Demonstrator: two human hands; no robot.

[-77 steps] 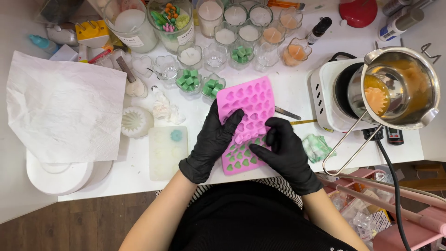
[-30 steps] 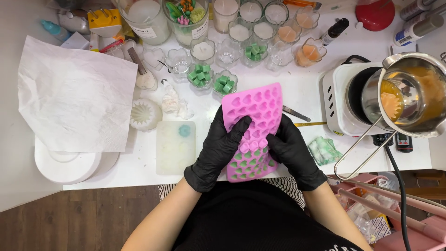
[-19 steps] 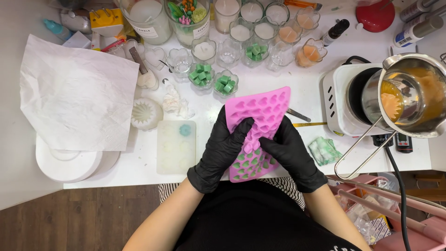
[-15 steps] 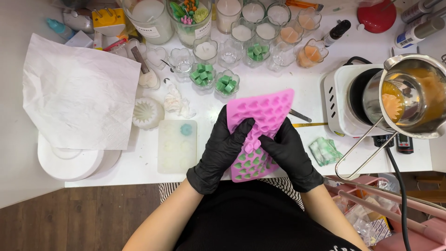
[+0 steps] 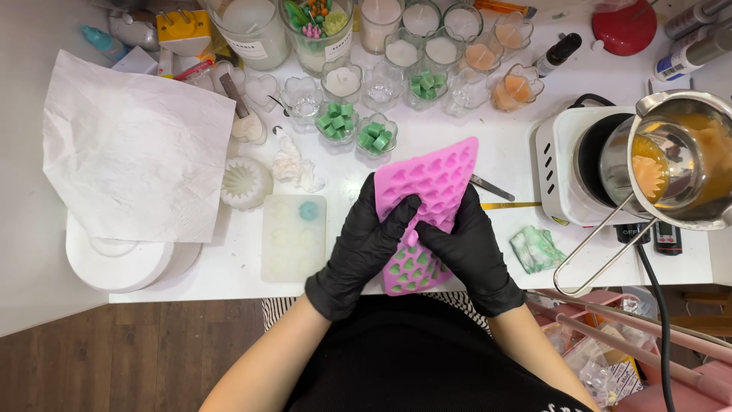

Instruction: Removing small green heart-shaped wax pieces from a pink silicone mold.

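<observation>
Pink mould (image 5: 427, 206) at table centre, clamped between both gloved hands. Left hand (image 5: 366, 248) at 9 o'clock of it, thumb on top; right hand (image 5: 469, 248) at 3 o'clock, fingers curled over the edge. Far end now lifted and flexed, against lying flat 2.6 s ago; fingers closer together at the middle. Near rows filled with green hearts, far rows empty. Two glass cups of green chunks (image 5: 335, 122) at 11 o'clock, a third further back. One clear tray (image 5: 293, 236) at 9 o'clock. One metal pot (image 5: 679, 164) on one hotplate (image 5: 568, 164) at 3 o'clock. One paper sheet (image 5: 133, 149) at 9 o'clock.
</observation>
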